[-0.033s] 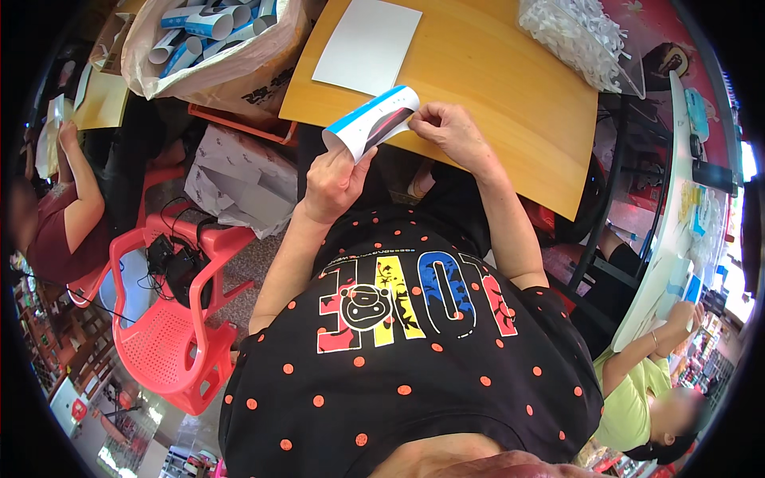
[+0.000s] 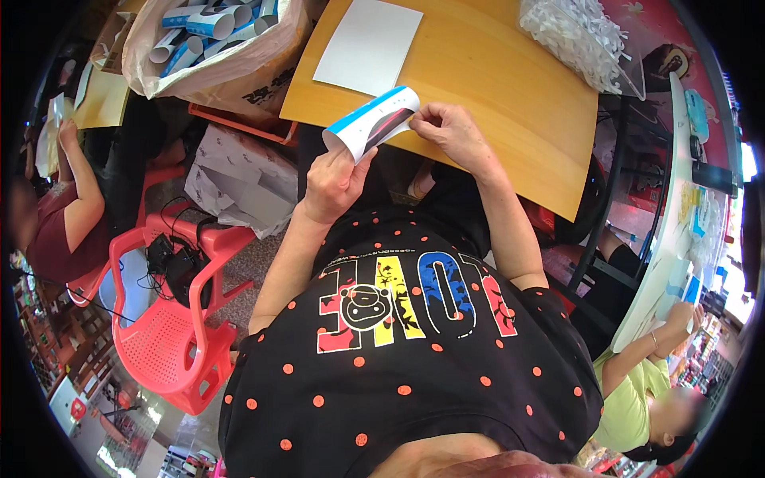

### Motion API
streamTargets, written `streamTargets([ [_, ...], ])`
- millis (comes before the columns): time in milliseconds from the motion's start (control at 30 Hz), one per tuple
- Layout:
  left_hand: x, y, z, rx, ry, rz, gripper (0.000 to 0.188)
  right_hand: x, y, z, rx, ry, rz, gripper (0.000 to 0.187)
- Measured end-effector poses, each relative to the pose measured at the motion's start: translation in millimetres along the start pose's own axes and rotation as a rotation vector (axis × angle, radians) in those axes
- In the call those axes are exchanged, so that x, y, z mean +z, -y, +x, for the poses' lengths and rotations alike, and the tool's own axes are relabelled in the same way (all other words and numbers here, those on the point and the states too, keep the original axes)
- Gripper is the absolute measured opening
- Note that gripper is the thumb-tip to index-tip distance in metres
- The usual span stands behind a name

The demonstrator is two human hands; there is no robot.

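A printed sheet (image 2: 370, 119), white with a blue band and a dark picture, is curled into a tube above the near edge of the wooden table. My left hand (image 2: 335, 185) is closed around its lower left end, with some fingers hidden behind or inside the curl. At the other end, my right hand (image 2: 454, 134) pinches the loose edge between thumb and forefinger. Just beyond, a flat stack of white sheets (image 2: 368, 48) lies on the table (image 2: 486, 72).
To the far left, a large white bag (image 2: 239, 80) holds several blue-and-white paper tubes (image 2: 209, 25). A clear bag of white strips (image 2: 574, 40) sits at the far right corner. A red plastic chair (image 2: 163, 342) stands at left. Two people (image 2: 76, 215) (image 2: 645, 382) work on either side.
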State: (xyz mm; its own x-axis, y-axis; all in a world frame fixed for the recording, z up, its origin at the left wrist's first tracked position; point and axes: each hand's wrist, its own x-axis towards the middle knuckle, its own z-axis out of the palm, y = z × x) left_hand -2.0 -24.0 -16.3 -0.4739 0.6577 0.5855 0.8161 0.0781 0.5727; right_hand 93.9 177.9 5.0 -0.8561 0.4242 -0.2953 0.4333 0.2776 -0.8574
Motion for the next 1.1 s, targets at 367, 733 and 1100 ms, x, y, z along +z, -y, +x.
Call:
streamTargets([
  [367,-1.3,3.3,-1.1,0.007,-0.03,-0.015,0.014,4.7,-5.0,1.7,-0.056,-0.053,0.117,0.027],
  [733,-0.9,1.0,-4.1,0.023,-0.025,0.001,0.015,3.3,-8.1,5.7,-0.038,0.042,0.003,0.027],
  [1100,1.6,2.0,-4.7,0.046,-0.038,-0.003,0.017,3.4,-12.6,2.1,-0.02,0.006,0.078,0.025],
])
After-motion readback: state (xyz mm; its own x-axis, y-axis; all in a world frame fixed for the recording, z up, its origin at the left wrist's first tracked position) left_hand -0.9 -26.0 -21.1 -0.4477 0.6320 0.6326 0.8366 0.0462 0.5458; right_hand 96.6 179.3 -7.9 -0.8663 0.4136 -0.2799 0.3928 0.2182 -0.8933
